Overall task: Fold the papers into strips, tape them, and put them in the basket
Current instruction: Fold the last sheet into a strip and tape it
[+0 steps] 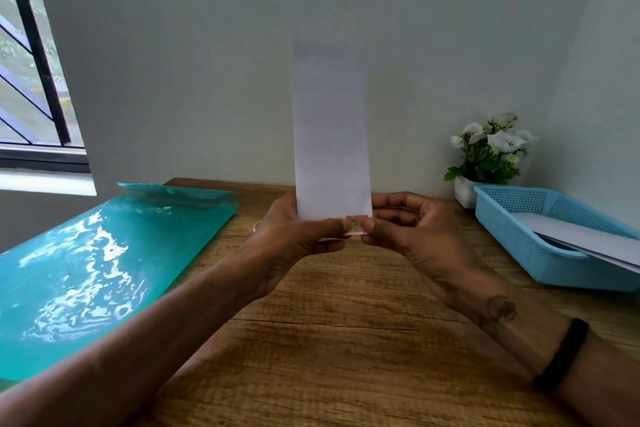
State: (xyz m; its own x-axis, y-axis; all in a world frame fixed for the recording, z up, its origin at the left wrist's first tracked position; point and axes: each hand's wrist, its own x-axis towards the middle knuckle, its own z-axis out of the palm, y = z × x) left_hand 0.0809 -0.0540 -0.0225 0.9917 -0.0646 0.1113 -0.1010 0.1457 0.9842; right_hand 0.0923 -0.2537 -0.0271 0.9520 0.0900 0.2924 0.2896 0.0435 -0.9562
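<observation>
Standing upright above the middle of the wooden surface (346,340), the folded paper strip (330,135) was held at its lower end by both hands. The left hand (294,239) pinched its bottom left, fingers curled behind; the right hand (412,229) pinched the bottom right, thumb beside a patterned piece of tape (354,224). The blue basket (540,253), holding white paper, sat at the right edge. A green plastic folder (104,270) lay along the left edge.
</observation>
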